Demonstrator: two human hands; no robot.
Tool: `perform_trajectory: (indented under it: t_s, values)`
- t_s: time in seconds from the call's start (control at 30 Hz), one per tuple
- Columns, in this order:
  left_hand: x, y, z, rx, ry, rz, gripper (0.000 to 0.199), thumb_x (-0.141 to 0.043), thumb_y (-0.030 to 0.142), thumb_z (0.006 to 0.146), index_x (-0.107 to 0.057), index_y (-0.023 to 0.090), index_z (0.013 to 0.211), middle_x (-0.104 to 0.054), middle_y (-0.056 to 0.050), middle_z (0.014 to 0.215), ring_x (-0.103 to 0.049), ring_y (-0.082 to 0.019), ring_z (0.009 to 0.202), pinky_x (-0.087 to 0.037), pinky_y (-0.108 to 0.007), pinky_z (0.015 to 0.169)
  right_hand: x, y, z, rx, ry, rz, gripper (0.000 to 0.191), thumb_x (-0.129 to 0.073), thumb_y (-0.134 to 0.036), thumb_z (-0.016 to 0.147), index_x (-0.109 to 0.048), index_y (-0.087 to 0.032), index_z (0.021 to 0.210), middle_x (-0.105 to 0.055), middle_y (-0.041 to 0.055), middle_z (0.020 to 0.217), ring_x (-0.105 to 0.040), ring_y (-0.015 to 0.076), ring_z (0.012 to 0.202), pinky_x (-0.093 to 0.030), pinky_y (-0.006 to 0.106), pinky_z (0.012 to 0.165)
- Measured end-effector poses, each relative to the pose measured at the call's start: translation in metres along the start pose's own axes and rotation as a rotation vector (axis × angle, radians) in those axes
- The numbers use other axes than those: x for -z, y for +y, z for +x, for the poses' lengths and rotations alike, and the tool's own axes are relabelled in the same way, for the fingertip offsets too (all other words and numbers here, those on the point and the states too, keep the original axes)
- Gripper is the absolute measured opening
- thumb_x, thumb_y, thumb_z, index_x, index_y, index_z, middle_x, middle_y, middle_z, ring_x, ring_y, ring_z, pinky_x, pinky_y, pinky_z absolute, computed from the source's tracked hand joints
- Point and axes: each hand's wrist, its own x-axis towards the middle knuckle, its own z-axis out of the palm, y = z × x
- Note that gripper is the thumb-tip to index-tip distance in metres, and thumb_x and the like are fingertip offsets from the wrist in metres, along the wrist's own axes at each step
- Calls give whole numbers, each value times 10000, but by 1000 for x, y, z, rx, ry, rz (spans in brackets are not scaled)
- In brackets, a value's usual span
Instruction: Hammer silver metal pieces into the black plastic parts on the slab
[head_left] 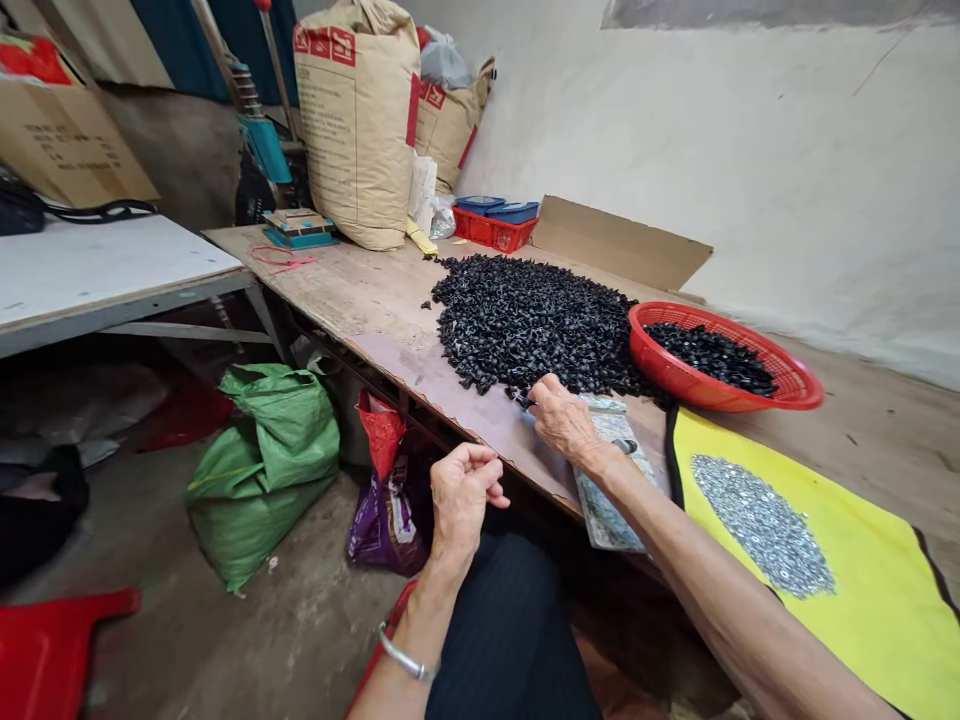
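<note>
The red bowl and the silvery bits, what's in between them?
Just a bare strip of yellow cloth lies between the red bowl and the silvery bits; the head view shows it.

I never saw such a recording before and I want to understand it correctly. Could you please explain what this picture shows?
There is no machine here: a person works with two bare hands. The single picture comes from a camera worn on the head, looking forward and down.

On the light brown wooden table lies a big pile of small black pieces. Beside it, a round red plastic basket contains more black pieces. Nearer, small shiny silver-coloured pieces lie on a bright yellow sheet.

The right hand reaches to the pile's near edge; whether it grips a piece is unclear. The left hand has curled fingers; I cannot tell if it holds something.
</note>
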Motion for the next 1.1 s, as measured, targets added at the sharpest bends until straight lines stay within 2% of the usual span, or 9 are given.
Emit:
perform_trajectory:
  t_s: [0.17, 0.37, 0.43, 0.47, 0.53, 0.6, 0.7, 0.93, 1.1]
  values:
    - [-31, 1, 4, -4, -131, -41, 347, -676, 242, 629, -643, 94, 941, -613, -2, 630, -577, -111, 488, -525, -234, 421, 27, -2, -48, 84, -9, 58, 167, -384, -90, 797, -536, -153, 830, -557, 55, 736, -490, 144, 638, -331, 257, 578]
    - [-48, -11, -20, 176, -388, -103, 171, -655, 171, 621, -636, 60, 750, -584, -18, 446, -536, -116, 360, -500, -238, 383, 40, -1, -112, 166, 36, 271, 189, -375, -155, 834, -557, -175, 791, -558, 41, 689, -529, 134, 623, -398, 250, 605]
    - [-49, -16, -27, 220, -404, -152, 164, -672, 164, 597, -611, 68, 715, -591, -24, 454, -528, -119, 349, -492, -245, 355, 47, 24, -126, 79, 61, 355, 179, -420, -252, 846, -592, -205, 837, -614, 53, 765, -567, 150, 671, -420, 267, 640]
    - [-49, -18, -29, 232, -400, -174, 167, -681, 163, 586, -599, 73, 700, -594, -25, 462, -524, -119, 346, -487, -246, 342, 52, 43, -132, -57, 105, 314, 177, -463, -308, 826, -613, -219, 852, -641, 61, 805, -586, 168, 697, -425, 287, 652]
    - [-49, -18, -32, 243, -366, -215, 183, -696, 161, 569, -583, 80, 688, -601, -26, 487, -523, -115, 354, -485, -245, 330, 60, 84, -141, -510, 132, 14, 214, -505, -366, 788, -652, -217, 834, -669, 110, 858, -601, 229, 712, -405, 344, 623]
    - [-49, -15, -34, 246, -323, -255, 196, -703, 164, 568, -577, 83, 695, -607, -26, 506, -528, -110, 371, -491, -243, 336, 66, 121, -149, -779, -107, -188, 334, -468, -421, 797, -659, -211, 971, -635, 161, 1076, -606, 303, 812, -379, 389, 605]
    - [-48, -10, -36, 255, -280, -282, 200, -706, 169, 580, -568, 90, 701, -611, -25, 519, -527, -107, 378, -493, -243, 336, 65, 148, -159, -797, -283, -186, 302, -443, -358, 806, -661, -228, 970, -637, 139, 1093, -610, 289, 873, -384, 363, 621]
    - [-41, 0, -41, 264, -222, -313, 202, -714, 169, 587, -536, 111, 664, -596, -10, 512, -501, -95, 365, -467, -228, 303, 46, 151, -165, -741, -297, -189, 200, -388, -240, 781, -550, -224, 665, -663, 106, 765, -603, 251, 646, -356, 325, 537]
    - [-40, 4, -46, 253, -209, -327, 227, -726, 135, 558, -535, 117, 679, -591, 3, 513, -507, -93, 384, -479, -229, 322, 46, 159, -168, -727, -292, -215, 189, -350, -254, 827, -472, -218, 688, -640, 113, 727, -602, 240, 638, -353, 304, 540]
